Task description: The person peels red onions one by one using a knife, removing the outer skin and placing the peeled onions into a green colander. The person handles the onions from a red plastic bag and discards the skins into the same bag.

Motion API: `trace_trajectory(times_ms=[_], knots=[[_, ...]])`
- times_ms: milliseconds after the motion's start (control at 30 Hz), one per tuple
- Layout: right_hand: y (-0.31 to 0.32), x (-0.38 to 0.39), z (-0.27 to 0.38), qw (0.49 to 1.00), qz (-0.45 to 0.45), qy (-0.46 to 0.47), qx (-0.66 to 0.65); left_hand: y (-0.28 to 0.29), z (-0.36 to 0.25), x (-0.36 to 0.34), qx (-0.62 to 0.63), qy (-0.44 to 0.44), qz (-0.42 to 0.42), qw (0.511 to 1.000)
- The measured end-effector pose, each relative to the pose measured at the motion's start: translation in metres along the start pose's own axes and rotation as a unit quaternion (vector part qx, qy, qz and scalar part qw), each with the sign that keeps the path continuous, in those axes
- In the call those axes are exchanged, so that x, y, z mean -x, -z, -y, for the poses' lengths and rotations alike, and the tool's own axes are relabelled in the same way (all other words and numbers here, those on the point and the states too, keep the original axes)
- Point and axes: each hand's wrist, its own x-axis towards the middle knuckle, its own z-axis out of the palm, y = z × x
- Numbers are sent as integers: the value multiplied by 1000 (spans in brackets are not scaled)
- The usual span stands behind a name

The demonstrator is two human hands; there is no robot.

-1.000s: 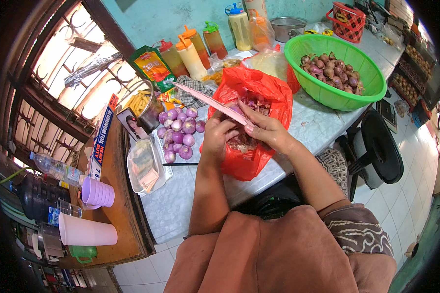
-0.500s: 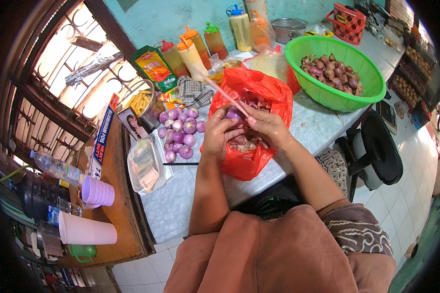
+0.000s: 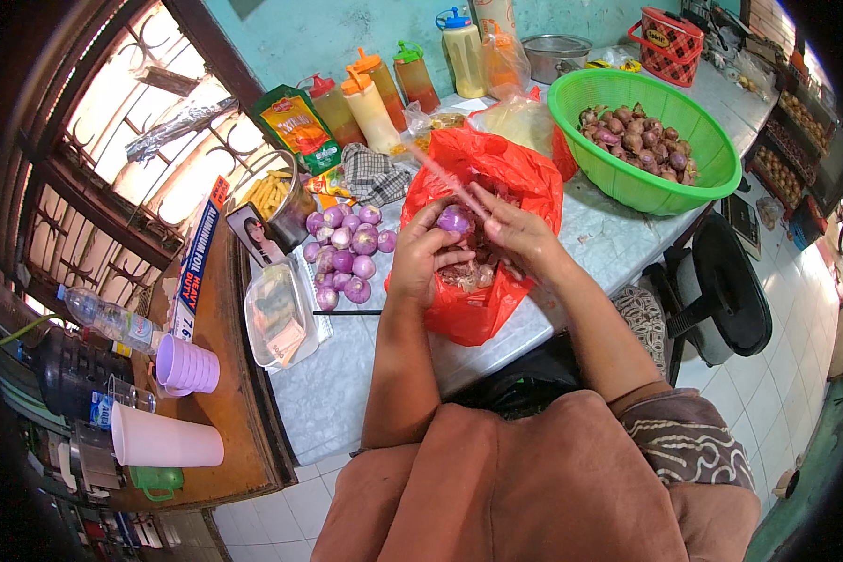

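Note:
My left hand [image 3: 416, 251] is closed around a purple shallot [image 3: 456, 219], its smooth skin showing between the fingers. My right hand [image 3: 523, 240] grips a narrow pale-pink knife [image 3: 435, 170]; its blade points up and left, smeared by motion. Both hands are over an open red plastic bag [image 3: 525, 178] that has papery peelings [image 3: 468, 273] inside. Left of the bag, several peeled purple shallots [image 3: 341, 261] lie in a pile on the marble-topped table. A green basket [image 3: 642, 183] at the far right contains brownish unpeeled shallots [image 3: 635, 139].
A clear container [image 3: 273, 351] with banknotes stands left of the peeled shallots. Behind it are a phone [image 3: 254, 234] and a metal pot [image 3: 292, 211] of yellow strips. Sauce bottles [image 3: 414, 80] line the wall. A black stool [image 3: 735, 290] stands right of the table.
My right hand has drawn slightly away from the left, exposing more of the shallot. The knife has shifted a little and is now blurred.

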Motion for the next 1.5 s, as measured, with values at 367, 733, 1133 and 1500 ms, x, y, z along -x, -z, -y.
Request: trace_trajectory(times_ms=[367,733,1133,1500], knots=[[0,0,-19,994,46,59,82,-1,4,-3,-68,-17,-8,998],[2,-2,-14,998,-16,-12,-52,1,1,-3,-81,11,24,996],[4,3,-17,994,18,46,95,3,5,-5,-105,-17,41,993],[6,0,-19,993,39,63,87,0,8,-5,-108,-59,20,992]])
